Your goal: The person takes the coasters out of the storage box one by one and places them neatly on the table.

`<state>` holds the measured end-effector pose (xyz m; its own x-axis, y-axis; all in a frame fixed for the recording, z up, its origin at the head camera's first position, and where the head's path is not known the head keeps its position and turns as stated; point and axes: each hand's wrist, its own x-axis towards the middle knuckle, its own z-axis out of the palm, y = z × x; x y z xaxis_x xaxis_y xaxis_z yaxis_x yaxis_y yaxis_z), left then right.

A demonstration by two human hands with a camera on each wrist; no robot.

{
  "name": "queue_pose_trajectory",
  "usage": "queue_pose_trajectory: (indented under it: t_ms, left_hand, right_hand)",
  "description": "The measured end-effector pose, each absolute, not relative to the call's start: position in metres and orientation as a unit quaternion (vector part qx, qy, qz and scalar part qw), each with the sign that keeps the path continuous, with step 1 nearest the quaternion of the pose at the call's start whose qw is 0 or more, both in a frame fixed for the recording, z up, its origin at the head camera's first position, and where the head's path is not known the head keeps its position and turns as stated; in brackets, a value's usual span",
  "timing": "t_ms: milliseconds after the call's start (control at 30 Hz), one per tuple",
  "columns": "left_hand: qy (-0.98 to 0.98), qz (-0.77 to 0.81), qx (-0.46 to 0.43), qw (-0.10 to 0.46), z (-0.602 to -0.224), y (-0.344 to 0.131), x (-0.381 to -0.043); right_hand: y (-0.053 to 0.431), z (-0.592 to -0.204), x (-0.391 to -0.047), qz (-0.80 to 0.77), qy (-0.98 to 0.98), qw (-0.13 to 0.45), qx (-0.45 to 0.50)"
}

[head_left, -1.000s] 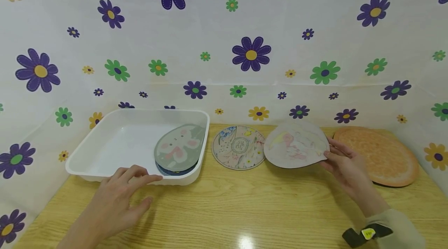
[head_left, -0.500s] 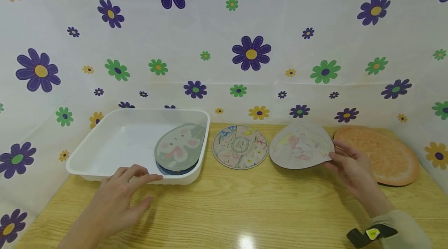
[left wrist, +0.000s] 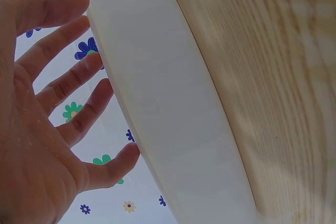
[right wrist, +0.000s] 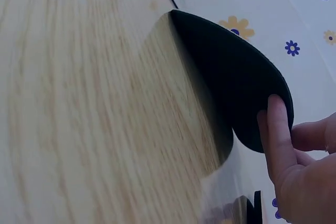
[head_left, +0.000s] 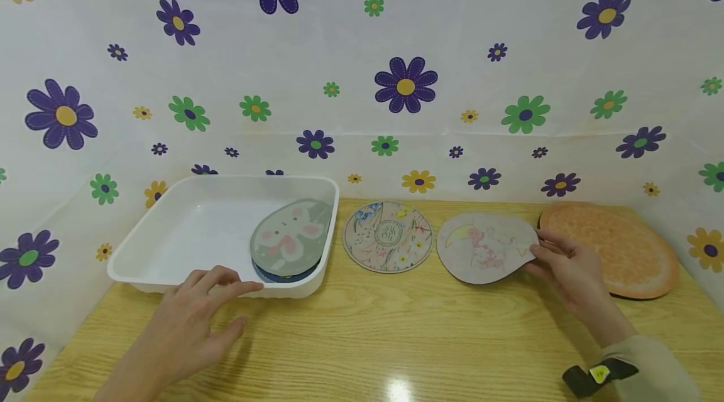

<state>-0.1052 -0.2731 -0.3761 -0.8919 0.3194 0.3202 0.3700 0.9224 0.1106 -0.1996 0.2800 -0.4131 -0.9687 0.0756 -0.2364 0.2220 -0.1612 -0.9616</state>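
Observation:
My right hand (head_left: 571, 267) pinches the right edge of a pale mouse pad (head_left: 483, 246) with a pink drawing and a yellow crescent. Thumb on top and fingers beneath, it holds the pad tilted close over the table. In the right wrist view the pad's black underside (right wrist: 226, 61) shows, with one edge down by the wood. My left hand (head_left: 198, 314) rests its fingertips on the front rim of a white tray (head_left: 141, 284), fingers spread and relaxed. Inside the tray, a grey-green mouse pad with a rabbit (head_left: 291, 235) lies on a dark blue one (head_left: 285, 277).
A round floral mouse pad (head_left: 362, 251) lies flat between the tray and the held pad. At the far right lies an orange-coloured mouse pad (head_left: 616, 251), partly behind my right hand. A flower-printed curtain (head_left: 339, 44) stands behind the wooden table (head_left: 362, 339).
My right hand has moved the pale pad slightly right, off the floral one in this view, and its far edge has tipped down toward the table. The left hand stays on the rim.

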Motion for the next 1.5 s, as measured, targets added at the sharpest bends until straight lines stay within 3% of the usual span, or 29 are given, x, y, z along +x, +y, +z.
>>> queue_pose_trajectory:
  t_ms: [467,967,1500]
  left_hand:
    - [-0.969,-0.078,-0.176,0.153,-0.375,-0.273,-0.105]
    - [-0.968,-0.082,-0.181,0.156,-0.377,-0.274,-0.105]
    - [-0.968,-0.081,-0.178,0.157,-0.375,-0.273,-0.105]
  right_hand:
    - [0.279,-0.411,-0.217,-0.543,0.832,0.016,0.11]
    - [0.273,-0.4,-0.233,-0.363,0.924,-0.117,0.0]
    - [0.279,-0.418,-0.259,-0.334,0.936,-0.101,0.035]
